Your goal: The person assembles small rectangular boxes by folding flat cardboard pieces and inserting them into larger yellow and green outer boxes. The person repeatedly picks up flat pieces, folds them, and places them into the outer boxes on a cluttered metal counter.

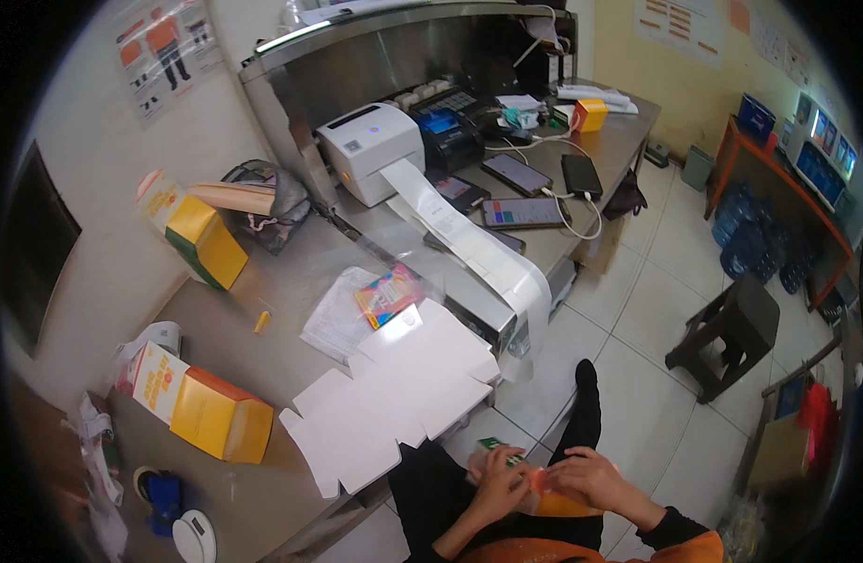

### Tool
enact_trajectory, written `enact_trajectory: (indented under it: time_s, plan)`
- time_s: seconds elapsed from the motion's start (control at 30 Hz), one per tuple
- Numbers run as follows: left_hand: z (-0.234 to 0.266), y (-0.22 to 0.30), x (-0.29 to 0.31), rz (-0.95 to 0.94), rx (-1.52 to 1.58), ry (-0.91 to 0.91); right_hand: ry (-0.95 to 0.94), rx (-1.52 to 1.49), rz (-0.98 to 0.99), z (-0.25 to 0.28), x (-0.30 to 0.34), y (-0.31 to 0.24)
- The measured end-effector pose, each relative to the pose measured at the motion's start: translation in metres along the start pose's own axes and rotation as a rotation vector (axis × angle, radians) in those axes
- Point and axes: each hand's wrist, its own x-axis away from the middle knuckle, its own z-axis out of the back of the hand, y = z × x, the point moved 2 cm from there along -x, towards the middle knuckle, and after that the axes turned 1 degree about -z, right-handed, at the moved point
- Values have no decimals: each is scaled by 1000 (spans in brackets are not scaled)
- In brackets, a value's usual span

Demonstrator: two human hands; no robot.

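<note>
Above my lap, both hands work on a blurred green, white and orange-yellow package (567, 505) that looks like a small carton. My left hand (500, 486) has its fingers curled on the green-and-white end. My right hand (586, 480) bends its fingers over a bright orange part between the hands. Much of the package is hidden behind the fingers, so its exact shape cannot be made out. Closest to the hands on the metal table is an unfolded white cardboard sheet (408, 380), cut with flaps. Beyond it, a colourful packet (387, 296) lies on a wrapped paper.
A white label printer (370, 150) trails a long label strip (478, 253) over the table edge. Yellow-and-white cartons (223, 413) stand at left, near a tape dispenser (159, 497). Several phones (525, 214) with cables lie farther back. A dark stool (732, 333) stands on the tiles.
</note>
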Motion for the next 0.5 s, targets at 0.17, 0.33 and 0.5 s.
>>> enact_trajectory:
  time_s: [0.17,0.33,0.5]
  plan:
    - [-1,-4,7,-172,220,-235,-55,-290,-49,-4,-1,3]
    - [10,-4,17,-176,52,-315,-213,-368,-313,-7,4,10]
    - [-3,5,28,-308,-421,-494,-472,-434,-422,-12,5,10]
